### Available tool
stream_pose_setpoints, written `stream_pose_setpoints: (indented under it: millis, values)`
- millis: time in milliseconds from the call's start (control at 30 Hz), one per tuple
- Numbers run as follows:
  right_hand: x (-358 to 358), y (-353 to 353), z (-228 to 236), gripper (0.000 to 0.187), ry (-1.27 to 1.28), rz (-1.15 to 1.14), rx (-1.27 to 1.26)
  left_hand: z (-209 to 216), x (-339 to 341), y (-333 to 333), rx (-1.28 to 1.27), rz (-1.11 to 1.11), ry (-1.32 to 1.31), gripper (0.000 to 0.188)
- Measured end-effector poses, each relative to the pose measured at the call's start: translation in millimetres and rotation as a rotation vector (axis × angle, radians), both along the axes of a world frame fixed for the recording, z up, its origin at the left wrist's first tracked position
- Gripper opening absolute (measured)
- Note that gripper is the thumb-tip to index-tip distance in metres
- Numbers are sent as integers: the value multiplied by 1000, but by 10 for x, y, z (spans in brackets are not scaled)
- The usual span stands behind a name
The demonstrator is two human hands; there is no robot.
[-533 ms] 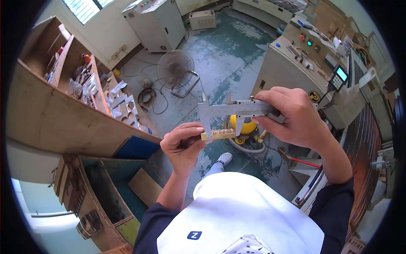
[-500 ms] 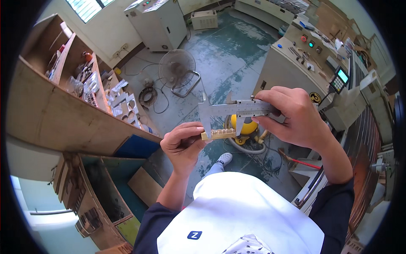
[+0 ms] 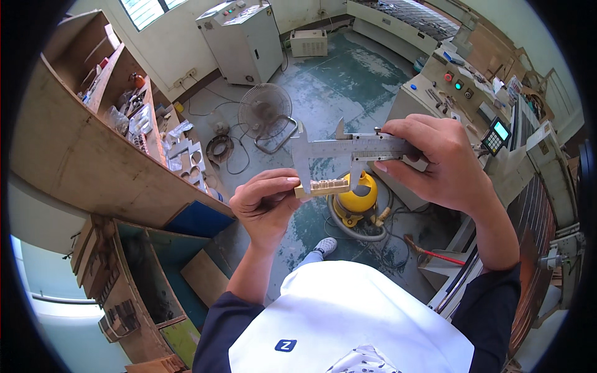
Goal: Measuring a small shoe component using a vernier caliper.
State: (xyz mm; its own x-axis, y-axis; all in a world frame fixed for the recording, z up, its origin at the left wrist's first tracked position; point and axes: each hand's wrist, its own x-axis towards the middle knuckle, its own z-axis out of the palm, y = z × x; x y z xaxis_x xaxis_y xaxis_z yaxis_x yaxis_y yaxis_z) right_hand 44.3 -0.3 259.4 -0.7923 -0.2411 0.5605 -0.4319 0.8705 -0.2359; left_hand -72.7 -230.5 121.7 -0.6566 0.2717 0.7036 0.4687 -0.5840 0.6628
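Observation:
A steel vernier caliper lies level in front of me, its long jaws pointing down. My right hand grips its sliding end between thumb and fingers. Pinched by one end in my left hand is a small brass-coloured block with a row of raised shapes along its top. The block sits between the caliper's lower jaws, the left jaw by my left fingertips and the right jaw at its far end. Whether both jaws touch it I cannot tell.
Beyond my hands stand a yellow vacuum cleaner with a grey hose and a floor fan. A wooden shelf unit with tools and bags rises at left. To the right are a control cabinet and a handheld keypad.
The view has shifted, showing more of the vacuum cleaner. Both hands, with block and caliper, sit slightly higher in the picture; my grips look the same.

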Motion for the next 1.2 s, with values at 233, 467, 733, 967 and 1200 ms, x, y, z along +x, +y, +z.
stream_pose_setpoints:
  millis: [233, 467, 733, 967, 1200]
  values:
    - [8, 14, 157, 31, 76, 30, 84, 119, -58, -11, 10, -13, 66, 31]
    - [21, -10, 183, 31, 60, 19, 74, 182, -50, -18, 5, -22, 71, 32]
    - [-55, -71, 237, 32, 77, 54, 61, 265, -51, -97, -16, 22, 86, 32]
    - [-223, -153, 421, 34, 174, 127, 115, 561, -171, -165, 85, 98, 195, 26]
    - [-323, -267, 596, 32, 316, 155, 155, 870, -248, -304, 98, 294, 410, 26]
